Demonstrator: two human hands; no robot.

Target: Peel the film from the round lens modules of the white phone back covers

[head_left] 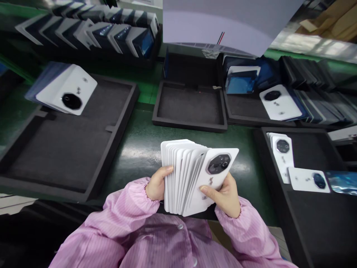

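Observation:
Between my two hands is a fanned stack of white phone back covers [178,178], held upright and slightly spread above the near edge of the green bench. The cover on the right faces me and shows a dark octagonal camera area and small dark print. My left hand [158,184] grips the left side of the stack, thumb along its edge. Over on the right side, my right hand [226,195] presses its thumb on the front cover, with its fingers hidden behind the stack.
A large dark foam tray [122,111] at left bears a fanned pile of white covers [69,89]. Ahead lies a smaller black tray [189,124]. The right-hand tray [279,201] holds white covers [308,179] and blue film [343,182]. Rows of boards [111,35] stand behind, beside a white panel [217,22].

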